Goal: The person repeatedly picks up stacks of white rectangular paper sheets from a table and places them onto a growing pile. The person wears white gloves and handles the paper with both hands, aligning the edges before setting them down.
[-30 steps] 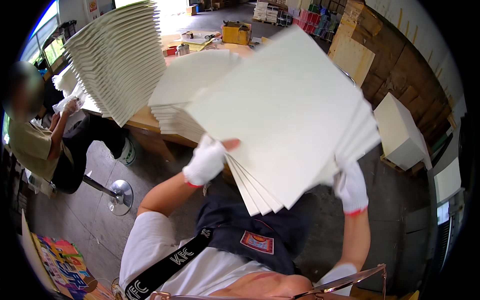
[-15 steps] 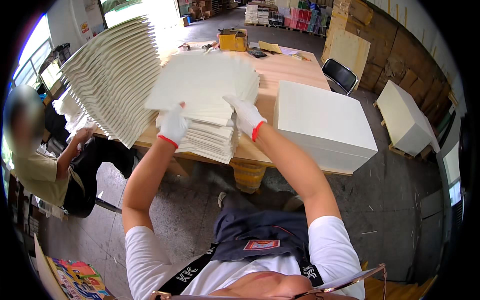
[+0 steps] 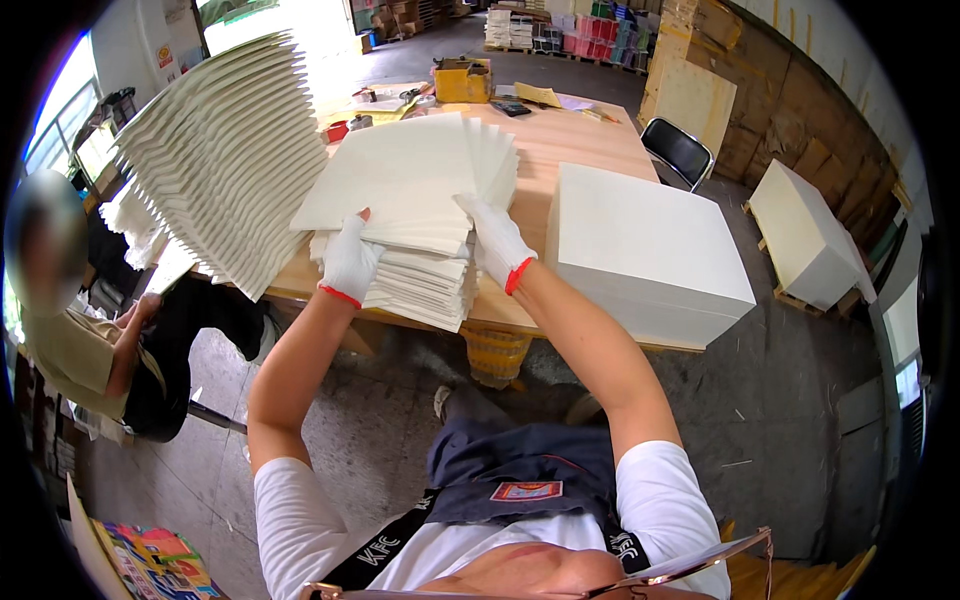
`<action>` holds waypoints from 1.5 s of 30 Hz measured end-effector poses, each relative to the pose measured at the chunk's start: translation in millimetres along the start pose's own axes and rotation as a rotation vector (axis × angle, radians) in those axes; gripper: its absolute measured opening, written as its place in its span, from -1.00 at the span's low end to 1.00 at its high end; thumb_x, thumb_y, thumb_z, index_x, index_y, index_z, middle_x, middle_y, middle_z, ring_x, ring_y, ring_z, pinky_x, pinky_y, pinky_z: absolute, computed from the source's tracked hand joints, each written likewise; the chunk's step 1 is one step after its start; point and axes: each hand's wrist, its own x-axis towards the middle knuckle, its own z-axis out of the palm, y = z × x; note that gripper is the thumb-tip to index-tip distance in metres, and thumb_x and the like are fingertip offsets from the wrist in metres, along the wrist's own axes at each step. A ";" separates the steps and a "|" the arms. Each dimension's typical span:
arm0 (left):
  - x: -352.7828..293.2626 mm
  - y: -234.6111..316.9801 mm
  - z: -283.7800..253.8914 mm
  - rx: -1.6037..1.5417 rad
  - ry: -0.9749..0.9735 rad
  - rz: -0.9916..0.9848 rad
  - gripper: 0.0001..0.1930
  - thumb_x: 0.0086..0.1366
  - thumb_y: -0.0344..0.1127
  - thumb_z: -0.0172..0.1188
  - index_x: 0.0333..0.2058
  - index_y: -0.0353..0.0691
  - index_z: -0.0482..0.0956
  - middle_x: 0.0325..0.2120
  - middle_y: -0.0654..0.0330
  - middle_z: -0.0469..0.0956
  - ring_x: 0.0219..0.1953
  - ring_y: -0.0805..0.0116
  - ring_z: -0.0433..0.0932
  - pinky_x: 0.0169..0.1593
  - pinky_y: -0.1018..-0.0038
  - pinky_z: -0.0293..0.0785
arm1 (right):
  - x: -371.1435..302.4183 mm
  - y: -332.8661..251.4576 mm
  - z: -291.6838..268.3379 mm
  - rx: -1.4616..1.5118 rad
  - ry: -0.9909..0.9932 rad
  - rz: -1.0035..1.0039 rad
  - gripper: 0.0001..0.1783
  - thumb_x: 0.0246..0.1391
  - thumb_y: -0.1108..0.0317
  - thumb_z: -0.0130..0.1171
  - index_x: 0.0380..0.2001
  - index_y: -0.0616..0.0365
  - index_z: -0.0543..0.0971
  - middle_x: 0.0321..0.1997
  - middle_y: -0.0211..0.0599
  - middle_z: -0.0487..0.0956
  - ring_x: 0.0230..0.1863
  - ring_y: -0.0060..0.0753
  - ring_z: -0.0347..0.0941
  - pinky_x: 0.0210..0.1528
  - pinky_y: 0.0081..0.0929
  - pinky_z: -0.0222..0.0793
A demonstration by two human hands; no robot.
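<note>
A fanned stack of large white paper sheets (image 3: 400,170) lies before me on the wooden table. My left hand (image 3: 350,262), in a white glove with a red cuff, grips its near left edge, thumb on top and the other fingers hidden by the paper. At the near right side, my right hand (image 3: 495,240), gloved the same way, is closed on the sheets' edge; some of its fingers are hidden. Beneath the upper sheets, more white sheets (image 3: 420,290) are piled in uneven layers. A tall, rippled stack of white sheets (image 3: 225,150) leans to the left.
On the table (image 3: 560,140), a squared white paper block (image 3: 650,235) stands to the right. A yellow box (image 3: 463,80) and small tools sit at the far edge. Beyond are a black chair (image 3: 680,150) and a wrapped white stack (image 3: 810,235). Another person (image 3: 80,350) sits at left.
The upper sheets' far edge has dropped toward me, uncovering a red roll and small items behind it. Both gloved hands stay at the near edge. The seated person's hand has moved lower.
</note>
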 end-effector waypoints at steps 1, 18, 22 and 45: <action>0.0 -2.7 -2.9 -0.005 -0.013 0.018 -0.58 0.35 -0.46 0.17 0.16 -0.17 0.39 0.12 0.16 0.44 0.18 0.11 0.45 0.21 0.10 0.45 | -0.9 -0.9 0.3 0.005 -0.015 0.023 -0.46 0.15 0.12 0.30 0.04 0.23 0.39 -0.13 -0.27 0.35 -0.29 -0.29 0.37 -0.38 -0.25 0.54; -167.3 -78.3 8.1 -0.121 -0.246 0.178 -0.50 0.50 -0.25 0.01 0.30 -0.37 0.21 0.35 -0.03 0.28 0.43 0.00 0.18 0.47 0.09 0.07 | -172.0 -29.9 -140.1 -0.492 -0.538 0.408 -0.42 0.39 0.01 0.06 0.22 0.28 0.43 -0.14 -0.25 0.63 -0.30 -0.52 0.57 -0.21 -0.57 0.56; -183.6 -116.1 52.1 0.436 -0.852 0.133 -0.52 0.37 -0.43 0.13 0.24 -0.37 0.36 0.27 -0.12 0.40 0.35 -0.03 0.37 0.42 0.16 0.21 | -234.1 -67.3 -222.7 -0.806 -0.316 0.352 -0.50 0.41 0.07 0.02 0.17 0.26 0.49 -0.24 -0.24 0.66 -0.41 -0.55 0.57 -0.30 -0.58 0.56; -109.3 -300.2 354.8 1.503 -1.405 0.450 -0.68 0.30 -0.15 0.24 0.01 -0.02 0.68 -0.08 0.01 0.55 -0.09 0.13 0.61 0.03 0.27 0.49 | -237.1 -192.2 -365.0 -1.986 0.788 -0.605 -0.43 0.21 -0.30 0.05 -0.39 0.04 0.54 -0.44 -0.18 0.59 -0.35 -0.09 0.57 -0.24 -0.14 0.47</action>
